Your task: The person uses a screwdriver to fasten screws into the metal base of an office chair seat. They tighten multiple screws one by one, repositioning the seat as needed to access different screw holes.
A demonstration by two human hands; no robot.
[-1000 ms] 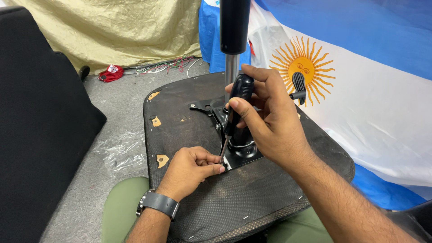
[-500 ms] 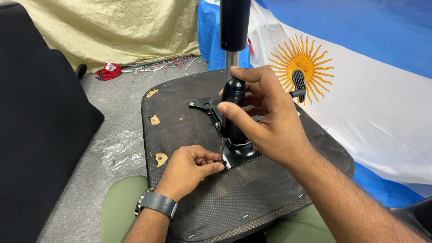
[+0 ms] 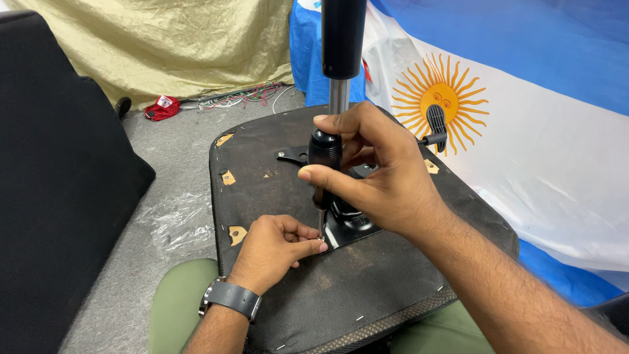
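One head-worn camera looks steeply down from close above. It faces forward over the lap, toward the grey floor (image 3: 118, 262) beyond.

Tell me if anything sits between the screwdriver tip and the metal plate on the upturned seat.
Nothing visible does. The screwdriver, held upright in the right hand, comes down at the metal plate edge, where the left hand fingers pinch around its tip.

right hand (image 3: 386, 183), screwdriver (image 3: 324, 154), chair seat underside (image 3: 367, 295)

Black-handled screwdriver (image 3: 323, 172) upright on seat-plate screw (image 3: 322, 238)
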